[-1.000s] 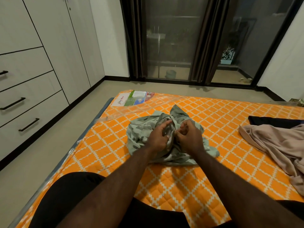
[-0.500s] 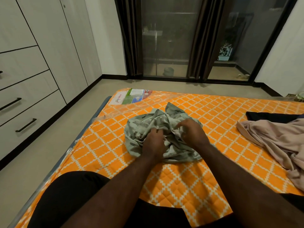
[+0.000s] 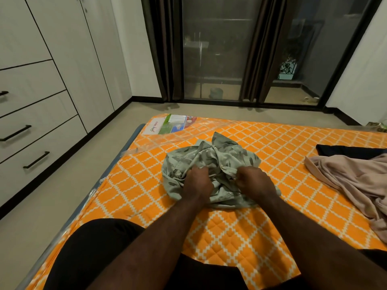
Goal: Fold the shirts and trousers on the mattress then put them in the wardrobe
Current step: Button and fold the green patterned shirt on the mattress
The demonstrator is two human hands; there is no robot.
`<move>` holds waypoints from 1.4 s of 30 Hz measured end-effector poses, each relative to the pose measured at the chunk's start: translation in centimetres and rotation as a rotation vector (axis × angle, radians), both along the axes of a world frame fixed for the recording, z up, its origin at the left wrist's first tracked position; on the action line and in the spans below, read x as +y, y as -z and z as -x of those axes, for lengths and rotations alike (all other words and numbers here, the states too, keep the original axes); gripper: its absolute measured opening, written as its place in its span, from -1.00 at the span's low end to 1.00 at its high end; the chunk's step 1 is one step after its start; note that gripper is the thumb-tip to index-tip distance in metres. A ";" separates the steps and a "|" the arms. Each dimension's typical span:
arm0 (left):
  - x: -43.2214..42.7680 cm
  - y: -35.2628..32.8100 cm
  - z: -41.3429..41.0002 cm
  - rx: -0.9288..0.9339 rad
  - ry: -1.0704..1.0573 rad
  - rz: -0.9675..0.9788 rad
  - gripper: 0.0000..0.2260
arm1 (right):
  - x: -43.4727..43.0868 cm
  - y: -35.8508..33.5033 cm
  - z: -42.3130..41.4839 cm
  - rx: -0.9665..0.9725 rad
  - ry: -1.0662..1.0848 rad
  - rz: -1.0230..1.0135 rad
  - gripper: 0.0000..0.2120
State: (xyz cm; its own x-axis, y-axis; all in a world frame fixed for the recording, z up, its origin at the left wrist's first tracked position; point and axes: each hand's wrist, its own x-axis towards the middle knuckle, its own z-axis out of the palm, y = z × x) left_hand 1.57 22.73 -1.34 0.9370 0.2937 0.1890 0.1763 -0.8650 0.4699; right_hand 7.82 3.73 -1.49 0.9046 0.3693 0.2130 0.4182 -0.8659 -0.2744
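A crumpled green shirt [image 3: 209,162] is lying on the orange mattress [image 3: 240,227]. It is gripped by the left hand [image 3: 198,182] and, it seems, pinched by the right hand [image 3: 254,181], both with curled fingers.

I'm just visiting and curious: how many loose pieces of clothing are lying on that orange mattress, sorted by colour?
Pale green patterned shirt: 1
Dusty pink garment: 1
Dark garment: 1, its near edge covered by the pink one
Total: 3
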 end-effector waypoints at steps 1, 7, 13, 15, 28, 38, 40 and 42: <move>0.0 0.0 -0.1 -0.029 0.012 0.009 -0.72 | 0.1 0.1 -0.1 -0.003 -0.007 -0.041 -0.88; -1.0 -2.1 -0.5 -0.074 -0.014 0.278 -0.89 | 0.4 0.7 -0.2 -0.102 0.085 -0.172 -0.87; -1.9 -3.0 -0.6 -0.015 0.158 0.447 -0.93 | 0.7 0.6 -0.4 -0.076 0.043 -0.238 -0.93; -1.8 -2.4 -0.6 0.047 0.206 0.395 -0.85 | 0.7 0.9 -0.7 -0.052 0.039 -0.232 -0.91; -1.4 -0.3 -0.3 -0.020 0.252 0.190 -0.44 | 0.1 2.6 -1.0 0.087 0.152 -0.127 -0.79; -1.0 -0.4 -1.1 -0.064 0.278 0.145 -0.35 | 2.0 1.1 -0.8 -0.176 0.047 -0.178 -0.86; -1.0 -1.0 -1.2 -0.074 0.249 0.188 -0.45 | 2.5 0.4 -0.5 -0.215 -0.058 -0.123 -0.80; -0.4 -1.3 -1.3 -0.087 0.218 0.206 -0.64 | 3.0 -0.3 -0.4 -0.251 -0.136 -0.069 -0.80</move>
